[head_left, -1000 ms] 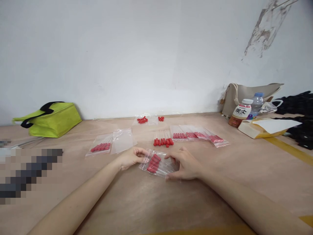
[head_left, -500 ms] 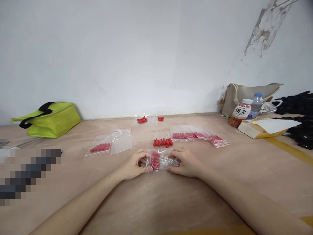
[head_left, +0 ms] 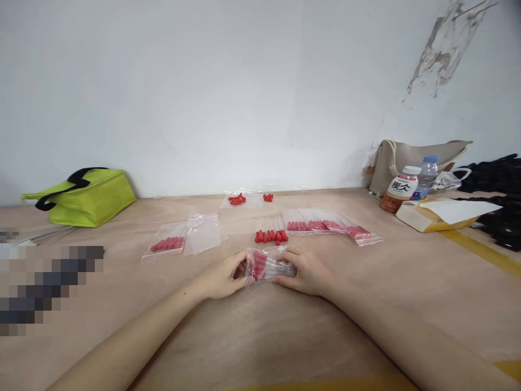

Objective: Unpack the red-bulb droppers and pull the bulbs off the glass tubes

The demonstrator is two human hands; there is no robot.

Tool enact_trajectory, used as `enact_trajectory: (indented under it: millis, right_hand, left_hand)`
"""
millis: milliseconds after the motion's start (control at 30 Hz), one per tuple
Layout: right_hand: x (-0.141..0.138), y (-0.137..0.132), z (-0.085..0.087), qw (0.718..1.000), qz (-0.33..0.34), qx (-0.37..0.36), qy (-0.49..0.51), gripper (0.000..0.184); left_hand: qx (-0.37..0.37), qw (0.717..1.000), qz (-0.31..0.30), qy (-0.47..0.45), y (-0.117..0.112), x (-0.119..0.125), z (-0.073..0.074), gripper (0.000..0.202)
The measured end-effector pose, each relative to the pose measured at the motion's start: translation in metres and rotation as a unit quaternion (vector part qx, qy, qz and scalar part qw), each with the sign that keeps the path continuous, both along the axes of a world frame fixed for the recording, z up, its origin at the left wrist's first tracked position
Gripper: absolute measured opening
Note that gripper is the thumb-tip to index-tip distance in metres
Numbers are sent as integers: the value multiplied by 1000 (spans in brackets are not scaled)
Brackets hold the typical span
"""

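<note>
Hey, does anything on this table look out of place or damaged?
Mostly tidy. One row of red-capped tubes lies loose, unbagged, beside the filled bags. On the wall, paint has flaked off in a patch at upper right.

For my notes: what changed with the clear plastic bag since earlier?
The left hand and right hand came closer, bunching the clear plastic bag of red-capped tubes from flat into a tight bundle. Both still grip it. The other filled bags stayed put.

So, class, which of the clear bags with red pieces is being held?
The bag nearest the person, gripped between the left hand and right hand; the other bags lie untouched farther back on the table.
</note>
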State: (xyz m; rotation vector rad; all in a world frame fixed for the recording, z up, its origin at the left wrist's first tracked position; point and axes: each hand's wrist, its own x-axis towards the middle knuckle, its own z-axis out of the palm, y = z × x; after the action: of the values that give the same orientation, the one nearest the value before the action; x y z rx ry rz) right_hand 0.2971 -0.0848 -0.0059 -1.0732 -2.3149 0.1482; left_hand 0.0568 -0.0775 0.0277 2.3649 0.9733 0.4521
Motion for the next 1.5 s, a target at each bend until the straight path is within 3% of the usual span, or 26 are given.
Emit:
enact_trajectory:
  millis: [133, 333, 500, 633, 800, 1100, 1267, 1500]
  right_hand:
    - [0, 0, 0, 1000, 0, -3, 10, 29]
    - [1, 1, 0, 1000, 4, -9, 11, 30]
    - [0, 1, -1, 1000, 7, -10, 8, 29]
    - [0, 1, 0, 1000, 8, -14, 12, 28]
    - [0, 1, -1, 1000, 16, -8, 20, 30]
    - [8, 5, -2, 999, 6, -35, 9, 30]
    - [9, 6, -3, 998, -2, -51, 21, 31]
    - [9, 6, -1, 997, 3, -79, 26, 28]
  left_hand:
    - [39, 999, 2, 14, -4, 1, 1, 16]
    - [-11, 998, 31, -54, -4, 3, -12, 38]
    - [2, 998, 30, -63, -4, 7, -15, 18]
    - [43, 996, -6, -78, -4, 5, -11, 12]
    - [28, 999, -17, -32, -5, 5, -6, 16]
    - [23, 998, -41, -30, 0, -4, 1, 14]
    - [58, 995, -70, 26, 0, -4, 6, 19]
    - [154, 983, -48, 83, -4, -1, 0, 12]
